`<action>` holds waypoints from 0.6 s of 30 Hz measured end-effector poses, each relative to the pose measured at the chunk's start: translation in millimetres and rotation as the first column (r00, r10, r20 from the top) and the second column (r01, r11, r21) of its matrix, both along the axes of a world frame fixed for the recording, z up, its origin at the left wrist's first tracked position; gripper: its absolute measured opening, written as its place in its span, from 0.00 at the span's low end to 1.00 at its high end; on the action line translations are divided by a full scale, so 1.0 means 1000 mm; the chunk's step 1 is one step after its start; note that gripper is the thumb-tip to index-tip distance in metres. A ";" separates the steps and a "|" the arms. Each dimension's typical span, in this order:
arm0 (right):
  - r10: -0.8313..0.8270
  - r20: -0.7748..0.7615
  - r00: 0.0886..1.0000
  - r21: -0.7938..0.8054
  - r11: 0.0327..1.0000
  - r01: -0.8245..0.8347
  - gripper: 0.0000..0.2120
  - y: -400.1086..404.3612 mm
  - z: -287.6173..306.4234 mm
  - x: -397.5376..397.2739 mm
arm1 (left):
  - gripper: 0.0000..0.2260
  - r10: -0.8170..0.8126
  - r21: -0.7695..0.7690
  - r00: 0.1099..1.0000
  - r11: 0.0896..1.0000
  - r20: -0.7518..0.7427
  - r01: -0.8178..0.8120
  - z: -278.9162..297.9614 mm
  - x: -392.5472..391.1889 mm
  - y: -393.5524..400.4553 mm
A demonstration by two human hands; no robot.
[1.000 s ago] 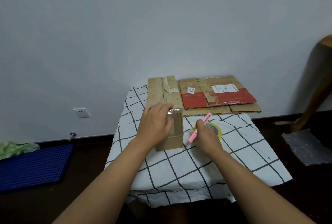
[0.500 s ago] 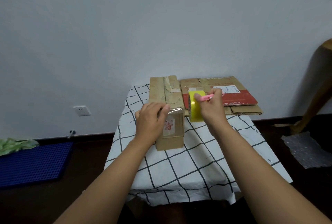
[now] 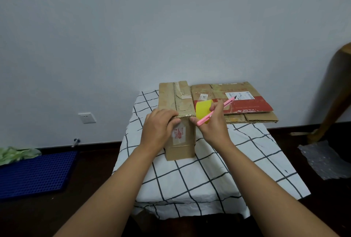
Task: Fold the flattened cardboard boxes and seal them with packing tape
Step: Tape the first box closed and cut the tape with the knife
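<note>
A folded brown cardboard box stands on the checked tablecloth. My left hand lies over the box's near top edge and front face, fingers curled on the corner. My right hand sits at the box's right side and holds a yellow roll of packing tape together with a pink utility knife, whose tip points up and right. Shiny tape runs along the box's near top edge. Flattened cardboard boxes, one with a red band, lie at the table's back right.
A blue perforated mat and green cloth lie on the dark floor at left. A wall socket is on the white wall. A wooden furniture leg and bubble wrap are at right.
My right hand lifted the tape roll and knife off the table and brought them to the box's right top corner. My left hand slid onto the near top edge.
</note>
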State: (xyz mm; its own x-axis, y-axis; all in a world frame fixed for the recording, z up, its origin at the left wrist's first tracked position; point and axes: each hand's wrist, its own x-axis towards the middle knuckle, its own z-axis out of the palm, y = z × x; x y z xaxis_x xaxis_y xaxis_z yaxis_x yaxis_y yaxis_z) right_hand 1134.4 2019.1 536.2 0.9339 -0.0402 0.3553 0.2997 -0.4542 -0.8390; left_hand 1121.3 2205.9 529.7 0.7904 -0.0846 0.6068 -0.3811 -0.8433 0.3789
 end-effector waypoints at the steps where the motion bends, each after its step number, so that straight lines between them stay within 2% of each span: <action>1: 0.000 0.009 1.000 0.014 1.000 0.000 0.27 0.001 -0.002 -0.001 | 0.09 -0.007 0.006 1.000 1.000 0.002 0.006 0.000 0.000 0.000; 5: -0.024 0.008 1.000 0.043 0.999 0.023 0.27 0.002 -0.005 0.000 | 0.10 -0.022 -0.040 1.000 0.999 -0.003 0.022 -0.001 -0.001 0.003; 9: -0.002 -0.040 0.999 0.128 0.992 0.007 0.26 0.005 -0.005 0.001 | 0.09 0.064 -0.208 0.993 0.975 -0.097 -0.084 -0.005 -0.004 0.001; 13: 0.005 -0.066 0.998 0.189 0.982 0.008 0.24 0.005 -0.006 -0.002 | 0.11 -0.007 -0.271 0.995 0.962 -0.102 -0.021 -0.007 -0.009 0.009; 18: 0.023 -0.104 0.994 0.237 0.972 0.003 0.22 0.006 -0.003 -0.002 | 0.04 -0.022 -0.372 0.992 0.928 -0.125 -0.026 0.001 -0.011 0.017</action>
State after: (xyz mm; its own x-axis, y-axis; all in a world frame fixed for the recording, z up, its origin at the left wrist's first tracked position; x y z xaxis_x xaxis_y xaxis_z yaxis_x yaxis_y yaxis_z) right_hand 1132.0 2025.6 532.9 0.9663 -0.1015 0.2364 0.2073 -0.2369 -0.9492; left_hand 1110.4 2222.8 530.8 0.8615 0.1304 0.4908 -0.3087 -0.6328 0.7101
